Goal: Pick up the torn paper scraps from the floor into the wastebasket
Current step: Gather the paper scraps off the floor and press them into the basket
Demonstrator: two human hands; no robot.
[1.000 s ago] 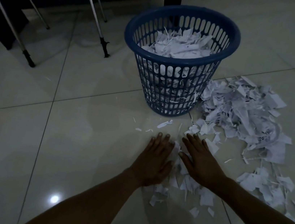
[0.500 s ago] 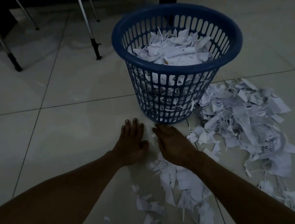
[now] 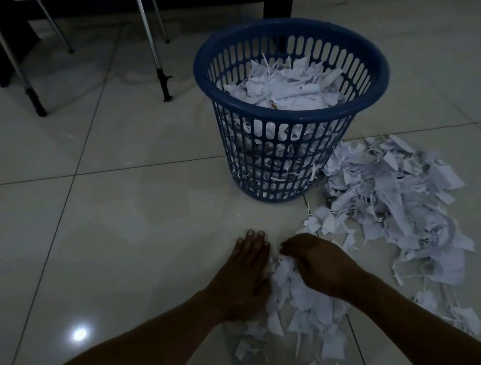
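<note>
Left hand [image 3: 245,279] flat on the tiled floor [image 3: 121,227], fingers straight, edging a near pile of paper scraps [image 3: 302,302], right hand [image 3: 319,263] curled, grip bunching scraps, blue wastebasket [image 3: 285,108] beyond, nearly full, larger scrap heap [image 3: 397,204] at its right

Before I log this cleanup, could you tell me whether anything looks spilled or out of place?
Yes: torn paper scraps lie heaped on the floor right of the blue wastebasket, with a smaller pile between the left hand and right hand.
</note>
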